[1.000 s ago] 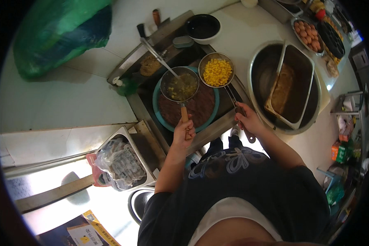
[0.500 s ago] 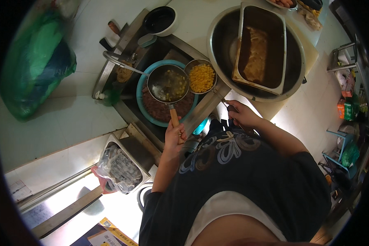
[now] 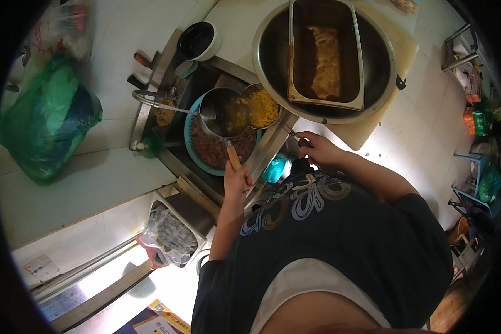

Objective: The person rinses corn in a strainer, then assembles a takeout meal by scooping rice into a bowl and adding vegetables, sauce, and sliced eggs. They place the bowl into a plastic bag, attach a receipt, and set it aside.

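My left hand [image 3: 236, 181] is closed around the wooden handle of a small saucepan [image 3: 212, 114]. The pan tilts to the right over the sink, and cloudy liquid with yellow kernels runs over its lip. Beside it, a round strainer [image 3: 253, 89] catches the yellow corn kernels [image 3: 264, 109]. My right hand [image 3: 319, 150] grips the strainer's dark handle near the sink's front edge. Beneath the pan, a light-blue basket [image 3: 190, 146] holds reddish-brown pieces that look like meat [image 3: 209, 146]. Pan and strainer hide part of that basket.
A curved faucet [image 3: 150, 94] reaches over the metal sink [image 3: 175, 143] from the left. To the right, a large steel bowl [image 3: 381, 67] carries a deep rectangular metal pan [image 3: 357, 55]. A black-and-white bowl [image 3: 212, 47] stands behind the sink. A green bag [image 3: 50, 122] lies far left.
The saucepan has tipped toward the strainer, and its liquid and kernels now flow rightward into it. My view has shifted slightly; both hands keep their holds.
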The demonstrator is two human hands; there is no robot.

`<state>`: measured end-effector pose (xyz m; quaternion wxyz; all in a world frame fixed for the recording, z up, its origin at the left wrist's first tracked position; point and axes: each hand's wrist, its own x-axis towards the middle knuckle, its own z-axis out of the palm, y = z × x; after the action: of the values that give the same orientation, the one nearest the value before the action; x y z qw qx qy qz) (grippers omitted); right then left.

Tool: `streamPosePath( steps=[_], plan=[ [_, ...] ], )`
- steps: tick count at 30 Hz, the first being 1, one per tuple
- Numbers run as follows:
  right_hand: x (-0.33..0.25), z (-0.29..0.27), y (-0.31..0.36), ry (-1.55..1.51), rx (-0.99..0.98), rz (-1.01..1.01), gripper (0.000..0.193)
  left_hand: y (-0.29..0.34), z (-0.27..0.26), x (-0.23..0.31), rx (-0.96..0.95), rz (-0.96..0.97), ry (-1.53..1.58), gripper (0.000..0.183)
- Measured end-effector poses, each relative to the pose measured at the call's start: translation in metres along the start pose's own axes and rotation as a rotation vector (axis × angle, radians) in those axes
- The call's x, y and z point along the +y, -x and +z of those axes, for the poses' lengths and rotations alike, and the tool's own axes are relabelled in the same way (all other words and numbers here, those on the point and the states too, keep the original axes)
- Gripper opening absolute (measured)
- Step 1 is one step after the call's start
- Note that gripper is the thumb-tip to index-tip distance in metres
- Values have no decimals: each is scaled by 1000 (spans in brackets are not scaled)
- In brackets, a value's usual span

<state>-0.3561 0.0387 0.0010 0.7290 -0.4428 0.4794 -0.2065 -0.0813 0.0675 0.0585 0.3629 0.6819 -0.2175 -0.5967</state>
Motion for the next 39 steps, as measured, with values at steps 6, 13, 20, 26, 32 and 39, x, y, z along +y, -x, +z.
streamPosePath(
  steps=[6, 13, 20, 26, 32, 39],
  plan=[
    [3, 3, -10, -6, -3, -49, 49, -13, 4, 6, 44, 40, -94, 35],
    [2, 6, -15, 9, -21, -61, 49, -15, 3, 7, 135, 177, -404, 37],
    [-5, 4, -15, 54, 6, -29, 48, -11, 4, 16, 230, 446, -904, 43],
    [-8, 3, -13, 5, -10, -34, 48, -8, 7, 17, 265, 490, -986, 49],
    [-6, 3, -20, -7, -9, -55, 48, -22, 5, 17, 142, 288, -438, 35],
    [-8, 4, -23, -17, 22, 6, 54, -66, -45, 27, -70, -92, 699, 17]
  ],
)
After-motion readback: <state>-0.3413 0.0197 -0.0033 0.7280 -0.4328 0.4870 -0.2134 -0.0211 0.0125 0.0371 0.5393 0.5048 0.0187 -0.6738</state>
